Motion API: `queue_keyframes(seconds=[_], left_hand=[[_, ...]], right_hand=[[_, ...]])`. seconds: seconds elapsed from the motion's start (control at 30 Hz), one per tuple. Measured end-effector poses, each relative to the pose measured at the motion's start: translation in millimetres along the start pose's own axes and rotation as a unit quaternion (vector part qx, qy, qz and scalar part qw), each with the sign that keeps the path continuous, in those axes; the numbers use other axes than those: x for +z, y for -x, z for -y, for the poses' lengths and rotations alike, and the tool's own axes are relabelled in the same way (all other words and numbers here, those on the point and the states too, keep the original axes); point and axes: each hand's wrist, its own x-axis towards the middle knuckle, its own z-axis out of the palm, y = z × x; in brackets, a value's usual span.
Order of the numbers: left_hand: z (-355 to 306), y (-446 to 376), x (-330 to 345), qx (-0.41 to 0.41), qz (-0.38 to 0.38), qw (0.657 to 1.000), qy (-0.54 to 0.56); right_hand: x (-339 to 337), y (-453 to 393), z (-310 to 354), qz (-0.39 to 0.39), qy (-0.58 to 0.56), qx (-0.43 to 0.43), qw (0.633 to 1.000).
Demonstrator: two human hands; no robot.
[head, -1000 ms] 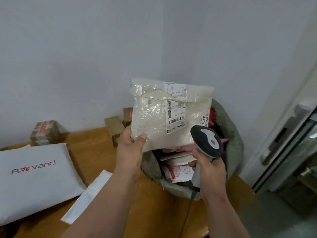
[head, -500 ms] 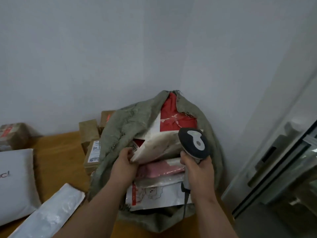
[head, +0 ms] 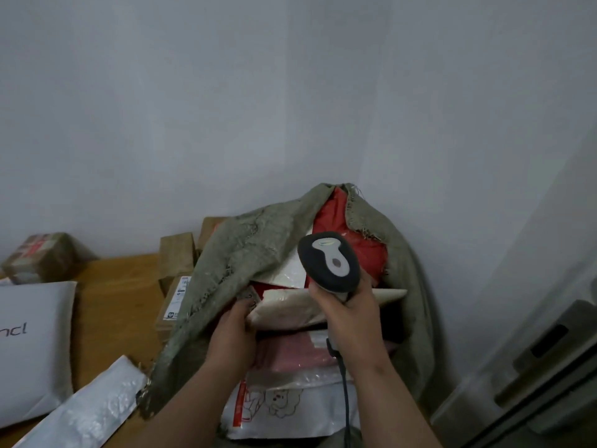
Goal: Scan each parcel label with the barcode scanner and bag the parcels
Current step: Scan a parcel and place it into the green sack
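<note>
Both hands grip: left [head: 233, 331] pinches flat-lying parcel [head: 290, 307]; right [head: 349, 313] holds upright scanner [head: 329, 261].

a wooden table [head: 119, 286] against a grey wall [head: 226, 108], a metal door frame [head: 533, 367] at right

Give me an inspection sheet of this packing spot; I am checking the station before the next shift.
Surface: wooden table, partly covered.
Job's things: white parcel going into grey sack, which holds red, pink and printed bags; barcode scanner.
Clutter: white mailer, silver bubble mailer, cardboard boxes, taped box.
Grip: left hand holds parcel's edge; right hand grips scanner handle.
Cables: scanner cord hangs down past the wrist.
Surroundings: plain grey wall; metal door frame at right.
</note>
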Motion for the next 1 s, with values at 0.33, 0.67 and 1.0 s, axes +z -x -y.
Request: queue_keyframes(seconds=[0.33,0.67,1.0], left_hand=[[-34.7,4.9,-22.4,0.247,-0.138,0.943,-0.175],[-42.2,-27.8,-26.4,0.192,-0.042,0.925,-0.326],[-17.8,-13.4,-32.9,0.081,0.053,0.933,-0.347]], right_hand=[[25.3,-10.8,-26.7,0.019,0.039,0.059,0.997],[25.5,-13.7,-16.6,-0.007,0.023,0.066,0.997],[30.4,5.9,-10.8,-0.001,0.026,0.096,0.995]])
